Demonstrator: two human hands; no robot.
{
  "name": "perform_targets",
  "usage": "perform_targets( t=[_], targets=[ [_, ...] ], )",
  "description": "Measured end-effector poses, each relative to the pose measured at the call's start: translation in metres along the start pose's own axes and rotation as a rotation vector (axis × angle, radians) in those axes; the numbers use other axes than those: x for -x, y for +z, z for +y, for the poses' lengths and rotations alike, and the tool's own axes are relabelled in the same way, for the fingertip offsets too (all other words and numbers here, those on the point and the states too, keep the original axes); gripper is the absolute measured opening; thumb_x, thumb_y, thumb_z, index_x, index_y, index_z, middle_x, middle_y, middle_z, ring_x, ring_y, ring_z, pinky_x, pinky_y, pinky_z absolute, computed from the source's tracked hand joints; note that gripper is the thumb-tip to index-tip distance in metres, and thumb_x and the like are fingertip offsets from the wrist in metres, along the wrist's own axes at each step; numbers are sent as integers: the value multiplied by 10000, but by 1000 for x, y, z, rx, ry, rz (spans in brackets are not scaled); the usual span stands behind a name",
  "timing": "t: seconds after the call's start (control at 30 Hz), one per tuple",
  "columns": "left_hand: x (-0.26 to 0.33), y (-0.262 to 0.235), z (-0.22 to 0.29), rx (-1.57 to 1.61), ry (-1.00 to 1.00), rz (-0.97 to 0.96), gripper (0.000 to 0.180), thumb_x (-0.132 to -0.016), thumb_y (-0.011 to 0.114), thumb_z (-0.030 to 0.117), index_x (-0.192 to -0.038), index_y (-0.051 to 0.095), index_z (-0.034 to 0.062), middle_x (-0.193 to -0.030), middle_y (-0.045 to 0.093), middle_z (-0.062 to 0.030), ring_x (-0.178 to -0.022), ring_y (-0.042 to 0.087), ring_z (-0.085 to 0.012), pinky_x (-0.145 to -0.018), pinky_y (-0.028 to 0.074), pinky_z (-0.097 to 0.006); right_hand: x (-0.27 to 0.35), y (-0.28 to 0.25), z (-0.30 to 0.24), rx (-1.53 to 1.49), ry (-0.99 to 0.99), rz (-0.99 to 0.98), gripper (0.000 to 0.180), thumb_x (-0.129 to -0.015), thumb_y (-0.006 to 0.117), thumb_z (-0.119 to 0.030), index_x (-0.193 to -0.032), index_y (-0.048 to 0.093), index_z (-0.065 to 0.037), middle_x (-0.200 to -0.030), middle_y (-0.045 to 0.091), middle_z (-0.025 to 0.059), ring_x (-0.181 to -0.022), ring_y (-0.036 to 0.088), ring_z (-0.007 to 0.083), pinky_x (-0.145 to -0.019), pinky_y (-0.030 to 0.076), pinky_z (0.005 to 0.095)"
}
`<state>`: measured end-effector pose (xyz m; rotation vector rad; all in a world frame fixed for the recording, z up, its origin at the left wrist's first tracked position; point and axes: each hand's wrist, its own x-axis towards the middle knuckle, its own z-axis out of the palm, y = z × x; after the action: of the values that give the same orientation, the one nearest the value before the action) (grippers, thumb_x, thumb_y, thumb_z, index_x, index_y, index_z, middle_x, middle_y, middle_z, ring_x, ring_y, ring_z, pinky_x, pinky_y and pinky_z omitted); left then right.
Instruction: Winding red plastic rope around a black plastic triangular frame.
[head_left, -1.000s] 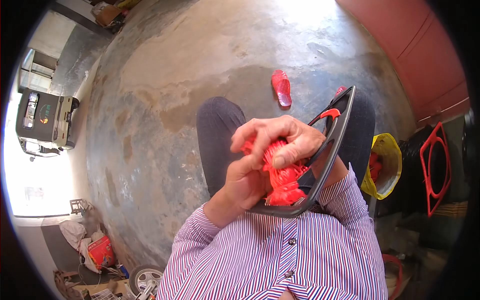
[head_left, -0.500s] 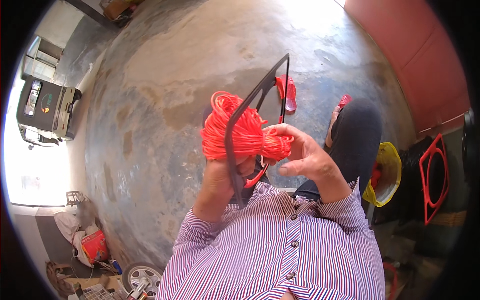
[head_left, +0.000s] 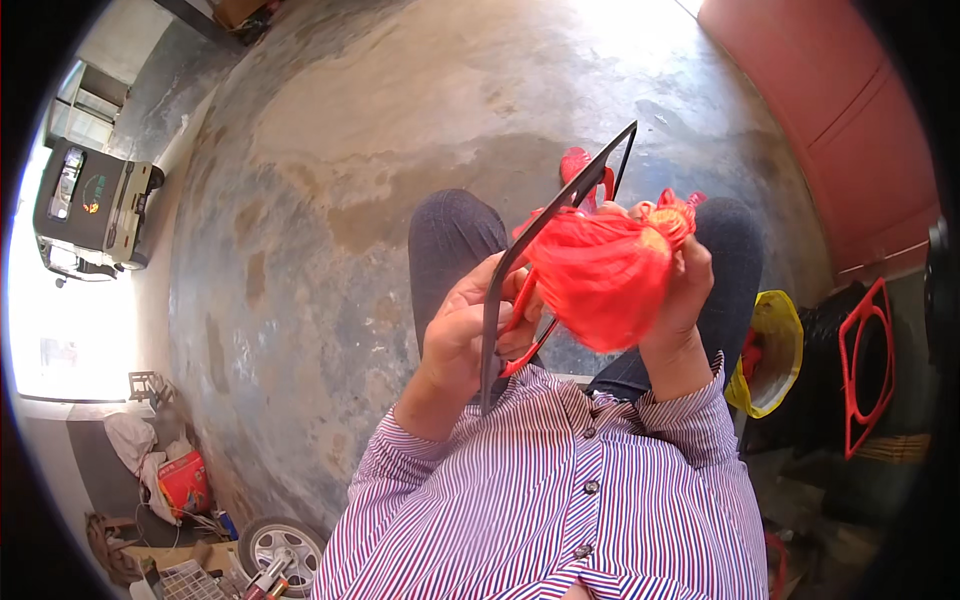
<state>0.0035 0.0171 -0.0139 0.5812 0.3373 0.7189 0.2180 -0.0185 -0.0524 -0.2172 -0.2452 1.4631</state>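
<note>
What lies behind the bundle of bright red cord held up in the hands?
Behind the bundle of bright red cord show a dark trouser knee and the grey concrete floor; whatever lies directly behind stays covered.

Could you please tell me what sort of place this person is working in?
Probably a workshop or garage: a stained concrete floor, a loose wheel among clutter, and red frames stacked at the right.

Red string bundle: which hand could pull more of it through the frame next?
Probably the right hand: it already grips the red string bundle, while the left hand holds the dark frame.

Bright daylight, left glare, fisheye edges
</note>
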Motion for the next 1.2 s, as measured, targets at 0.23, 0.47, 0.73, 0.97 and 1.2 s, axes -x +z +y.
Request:
perform_targets(
  t=[0.23,0.47,0.73,0.97,1.2],
  targets=[
    [1,2,-3,-129,9,77,510,-905,610,9,-1401,504,59,-891,568,-70,-574,405,-51,-479,314,-176,0,-9,-3,54,88,-218,503,-996,514,-438,-1275,492,-20,-1013,637,157,-975,639,289,-852,548,458],
    [1,-17,-2,-142,88,31,485,-924,676,140,-1370,509,53,-809,530,-74,-476,366,-38,-404,286,-181,0,-9,5,396,78,120,462,-960,653,-276,-1309,476,-31,-1056,623,90,-889,658,160,-775,569,317],
    [4,-14,0,-143,2,30,477,-982,607,289,-1323,505,-27,-703,491,-35,-454,359,-54,-393,246,-206,-9,-26,21,726,109,61,335,-951,684,-192,-1170,504,-14,-1028,613,58,-849,627,100,-704,547,266],
    [7,-25,8,-195,114,22,488,-994,589,269,-1418,472,56,-676,471,-44,-440,353,-74,-385,251,-225,-7,-14,9,526,141,131,393,-918,728,-231,-1183,526,-22,-1051,612,52,-884,636,109,-728,554,268],
    [11,-35,8,-138,106,-66,492,-998,584,231,-1451,452,91,-682,478,-50,-442,350,-71,-385,253,-220,-7,-27,26,762,131,116,389,-916,731,-240,-1161,532,-13,-1014,632,65,-860,629,100,-728,546,261]
  ],
)
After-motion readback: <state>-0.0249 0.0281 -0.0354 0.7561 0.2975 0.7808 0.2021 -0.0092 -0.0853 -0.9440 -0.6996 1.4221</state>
